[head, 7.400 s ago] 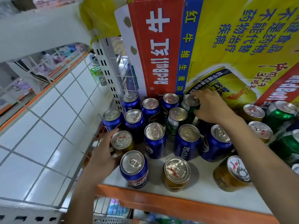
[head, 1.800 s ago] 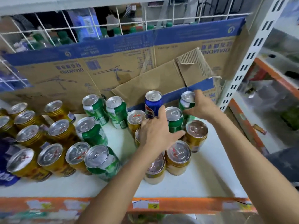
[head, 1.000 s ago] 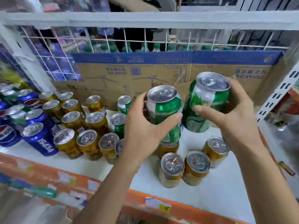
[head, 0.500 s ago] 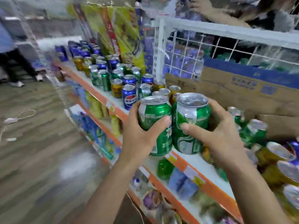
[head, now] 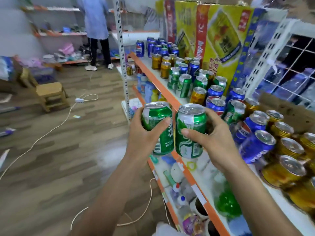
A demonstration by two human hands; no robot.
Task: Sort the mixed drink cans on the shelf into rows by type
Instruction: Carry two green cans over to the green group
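1. Where the aisle runs away to the left, a wood-pattern floor (head: 51, 150) fills most of the view, with a pale cord (head: 51, 128) trailing across it and a small wooden stool (head: 51, 94) standing near the far shelving.
2. Along the right side the shelf (head: 172, 97) with its orange front edge stretches from near to far, and a yellow and red cardboard carton (head: 219, 36) stands upright at its back.
3. Mixed cans crowd that shelf: blue cans (head: 255, 147) and gold cans (head: 286, 169) close by on the right, green cans (head: 184, 86) in the middle stretch, more blue ones at the far end. Types are still interleaved in the middle and near sections.
4. A person in a light blue top (head: 95, 17) stands at the far end of the aisle, seen from behind.
5. The left hand (head: 144, 135) is wrapped around the left green can (head: 158, 126), thumb across its front, holding it upright in the air in front of the shelf edge.
6. The right hand (head: 213, 137) grips the right green can (head: 190, 132) the same way, thumb on the label, fingers curled behind it.
7. The two held cans sit just beside each other, nearly touching, both with tops up and clear of the shelf surface.
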